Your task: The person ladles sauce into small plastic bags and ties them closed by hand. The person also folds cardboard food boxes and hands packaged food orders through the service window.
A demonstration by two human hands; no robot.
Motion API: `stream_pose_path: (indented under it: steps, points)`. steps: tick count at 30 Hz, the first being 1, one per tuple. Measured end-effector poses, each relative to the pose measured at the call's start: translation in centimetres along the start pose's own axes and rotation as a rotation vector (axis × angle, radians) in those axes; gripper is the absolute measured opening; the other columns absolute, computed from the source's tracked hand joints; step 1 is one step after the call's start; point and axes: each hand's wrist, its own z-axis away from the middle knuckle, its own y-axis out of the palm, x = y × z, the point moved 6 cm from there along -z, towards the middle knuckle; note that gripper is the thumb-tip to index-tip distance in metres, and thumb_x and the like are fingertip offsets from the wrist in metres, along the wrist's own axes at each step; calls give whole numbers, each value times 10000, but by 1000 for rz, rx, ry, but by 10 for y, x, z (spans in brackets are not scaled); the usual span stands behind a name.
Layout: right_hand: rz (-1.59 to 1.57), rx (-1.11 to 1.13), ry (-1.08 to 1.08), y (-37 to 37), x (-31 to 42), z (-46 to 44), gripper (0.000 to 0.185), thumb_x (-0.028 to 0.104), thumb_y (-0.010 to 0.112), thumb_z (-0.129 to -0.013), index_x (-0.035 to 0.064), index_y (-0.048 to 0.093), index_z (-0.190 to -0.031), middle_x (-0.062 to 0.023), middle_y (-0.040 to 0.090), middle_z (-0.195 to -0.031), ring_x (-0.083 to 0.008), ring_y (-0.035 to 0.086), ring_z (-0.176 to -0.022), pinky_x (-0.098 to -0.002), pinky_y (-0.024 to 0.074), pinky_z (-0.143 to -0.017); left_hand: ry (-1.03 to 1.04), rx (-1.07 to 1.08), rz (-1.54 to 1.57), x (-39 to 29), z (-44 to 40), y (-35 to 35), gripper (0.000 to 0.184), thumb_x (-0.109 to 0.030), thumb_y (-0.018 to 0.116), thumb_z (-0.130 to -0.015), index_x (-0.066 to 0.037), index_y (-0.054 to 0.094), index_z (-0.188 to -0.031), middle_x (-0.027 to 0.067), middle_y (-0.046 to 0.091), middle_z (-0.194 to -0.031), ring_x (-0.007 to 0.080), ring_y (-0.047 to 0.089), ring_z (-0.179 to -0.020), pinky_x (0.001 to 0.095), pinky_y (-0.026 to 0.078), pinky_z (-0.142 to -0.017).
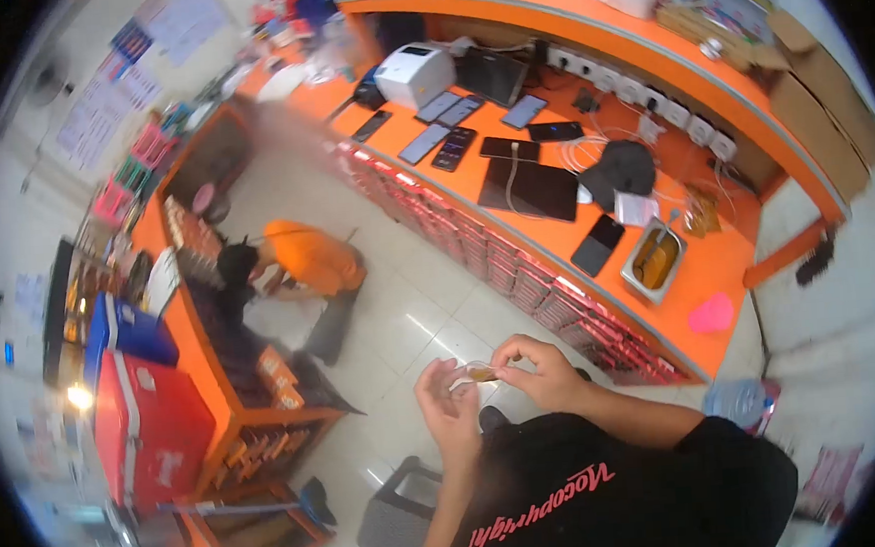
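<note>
My left hand (449,403) and my right hand (539,371) are raised in front of my body, close together. Between their fingertips is a small clear packet (481,373) with something yellow-brown in it; its exact kind is too small to make out. Both hands pinch it, one at each side. On the orange counter to the right stands a metal tray (630,274) with yellow-brown pieces in it. A black phone (598,245) lies beside the tray, and a pink heart-shaped piece (710,313) is near the counter's corner.
Several phones, a dark tablet (528,190), a black cap (620,170) and a white printer (415,74) are on the counter (678,344). A person in orange (311,256) crouches at the left shelves. A red cooler (151,426) and grey stool (398,527) stand nearby.
</note>
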Motion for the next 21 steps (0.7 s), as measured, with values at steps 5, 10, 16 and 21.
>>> stream_pose_path:
  steps: [5, 10, 16, 21]
  points:
    - [-154, -6, 143, 38, -1, 0, 100, 100, 662, -936, 13, 642, -980, -52, 674, -957, -151, 614, -932, -324, 487, -868, -59, 183, -123, 8, -15, -50, 176, -11, 578, -973, 23, 583, -1146, 130, 644, -1133, 197, 609, -1075, 367, 474, -987]
    - [-68, -83, 101, 59, 12, 9, 119, 138, 683, -916, 44, 637, -972, -73, 687, -946, -197, 645, -939, -366, 469, -882, -59, 219, -45, 9, -20, -62, 81, -56, 583, -1010, -2, 577, -1070, 110, 638, -1051, 190, 620, -983, 356, 510, -909]
    - [292, -101, 64, 66, 14, 20, 171, 265, 698, -902, 110, 645, -948, -38, 689, -929, -238, 646, -942, -418, 382, -904, -112, 328, -135, 11, -15, -55, 89, -76, 553, -1033, 3, 572, -1069, 107, 620, -1060, 165, 607, -948, 326, 529, -853]
    - [323, -57, 87, 69, 13, 19, 170, 274, 697, -897, 117, 645, -935, -37, 687, -925, -248, 643, -939, -420, 393, -891, -163, 271, -52, 10, -11, -55, 106, -87, 542, -1041, 13, 572, -1061, 98, 624, -1030, 166, 610, -929, 322, 523, -843]
